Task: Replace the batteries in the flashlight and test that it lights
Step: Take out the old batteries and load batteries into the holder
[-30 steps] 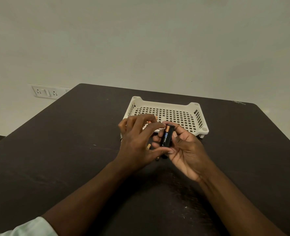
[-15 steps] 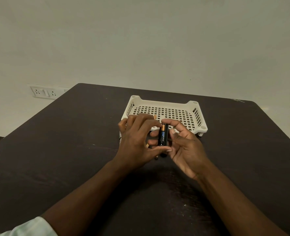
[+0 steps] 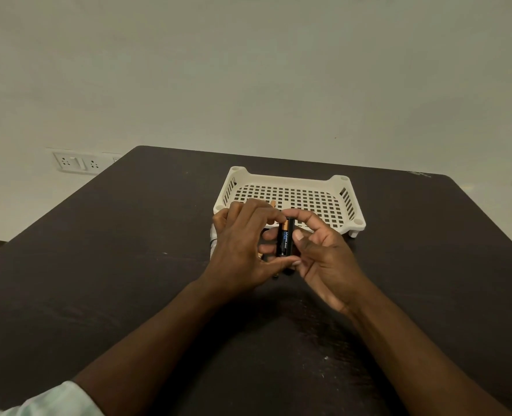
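Observation:
A black and copper battery (image 3: 284,241) stands upright against a black battery holder (image 3: 291,235), just in front of the basket. My left hand (image 3: 242,250) pinches the battery, forefinger on its copper top and thumb under its bottom end. My right hand (image 3: 323,259) grips the holder from the right, with the thumb pressed on its side. A silver flashlight part (image 3: 213,239) peeks out on the table behind my left hand; most of it is hidden.
A white perforated basket (image 3: 343,202) sits on the dark table (image 3: 98,265) beyond my hands, and one battery tip (image 3: 273,203) shows inside it. Another loose battery end (image 3: 275,276) lies under my hands. A wall socket (image 3: 73,161) is at far left.
The battery and holder have swung from a slight tilt to upright, and both hands have closed in more tightly around them. The basket has not moved.

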